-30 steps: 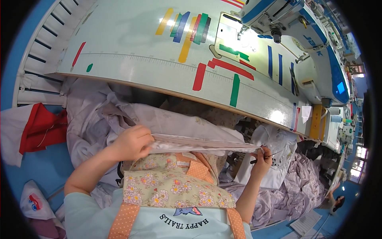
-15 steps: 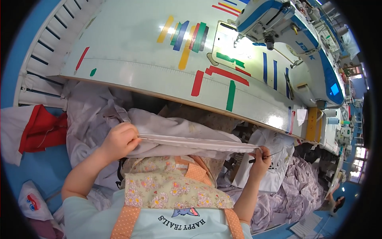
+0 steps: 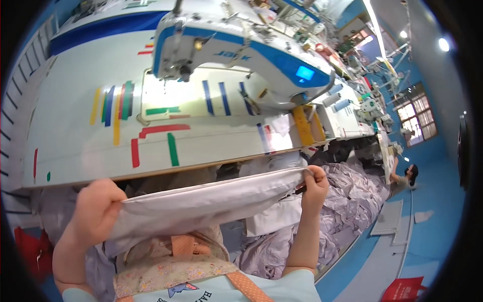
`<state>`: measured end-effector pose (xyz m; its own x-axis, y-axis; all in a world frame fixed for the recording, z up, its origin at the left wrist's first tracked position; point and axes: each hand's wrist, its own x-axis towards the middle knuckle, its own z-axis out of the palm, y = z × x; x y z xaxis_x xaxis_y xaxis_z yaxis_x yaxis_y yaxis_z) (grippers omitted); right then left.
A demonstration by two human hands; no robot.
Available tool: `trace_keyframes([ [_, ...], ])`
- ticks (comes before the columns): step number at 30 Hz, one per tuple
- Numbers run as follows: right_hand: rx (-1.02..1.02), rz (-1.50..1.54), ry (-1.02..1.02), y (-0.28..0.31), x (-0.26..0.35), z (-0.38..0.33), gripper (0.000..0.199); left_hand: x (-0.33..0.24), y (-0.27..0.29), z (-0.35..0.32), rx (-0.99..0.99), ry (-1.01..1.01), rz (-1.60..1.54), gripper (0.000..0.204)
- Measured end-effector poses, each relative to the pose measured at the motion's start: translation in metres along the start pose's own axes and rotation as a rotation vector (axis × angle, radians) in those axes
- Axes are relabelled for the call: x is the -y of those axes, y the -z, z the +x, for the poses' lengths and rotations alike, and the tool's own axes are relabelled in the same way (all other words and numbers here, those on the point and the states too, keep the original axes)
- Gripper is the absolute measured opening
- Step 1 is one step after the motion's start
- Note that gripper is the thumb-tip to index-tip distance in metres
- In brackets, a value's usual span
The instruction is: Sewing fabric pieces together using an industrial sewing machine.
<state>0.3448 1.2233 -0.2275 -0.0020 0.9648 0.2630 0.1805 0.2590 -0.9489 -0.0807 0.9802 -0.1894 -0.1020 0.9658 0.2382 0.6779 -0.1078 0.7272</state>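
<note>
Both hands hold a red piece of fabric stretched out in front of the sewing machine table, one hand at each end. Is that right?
Not quite: the fabric is pale grey-white, not red. The head view shows the left hand and the right hand gripping its two ends, stretched out in front of the sewing machine table. Red cloth shows only at the lower left edge.

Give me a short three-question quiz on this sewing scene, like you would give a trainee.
1. True or false: both hands grip the same pale grey fabric piece.
2. Which is nearer the sewing machine: left hand or right hand?
3. What colour is the lit screen on the machine?

Key: 1 true. 2 right hand. 3 blue.
</note>
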Motion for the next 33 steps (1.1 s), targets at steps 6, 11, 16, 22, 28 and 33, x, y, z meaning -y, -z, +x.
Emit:
trace_keyframes([
  [6, 0.115, -0.402, -0.058, -0.035, -0.051, 0.027, 0.014, 0.055, -0.034, 0.033, 0.118, 0.138, 0.198, 0.007],
  [11, 0.243, -0.546, -0.031, -0.063, -0.061, 0.087, 0.018, 0.087, -0.040, 0.061, -0.056, 0.022, 0.248, 0.006],
  [16, 0.325, -0.599, -0.168, -0.071, -0.049, 0.108, 0.021, 0.096, -0.047, 0.072, -0.082, 0.001, 0.246, 0.007],
  [22, 0.336, -0.641, -0.234, -0.069, -0.050, 0.120, 0.023, 0.091, -0.043, 0.076, -0.031, -0.037, 0.278, 0.016],
  [28, 0.380, -0.695, -0.279, -0.068, -0.049, 0.129, 0.020, 0.078, -0.026, 0.081, 0.250, -0.044, 0.466, 0.024],
  [33, 0.342, -0.677, -0.322, -0.071, -0.045, 0.131, 0.020, 0.081, -0.023, 0.085, 0.304, -0.113, 0.480, 0.035],
])
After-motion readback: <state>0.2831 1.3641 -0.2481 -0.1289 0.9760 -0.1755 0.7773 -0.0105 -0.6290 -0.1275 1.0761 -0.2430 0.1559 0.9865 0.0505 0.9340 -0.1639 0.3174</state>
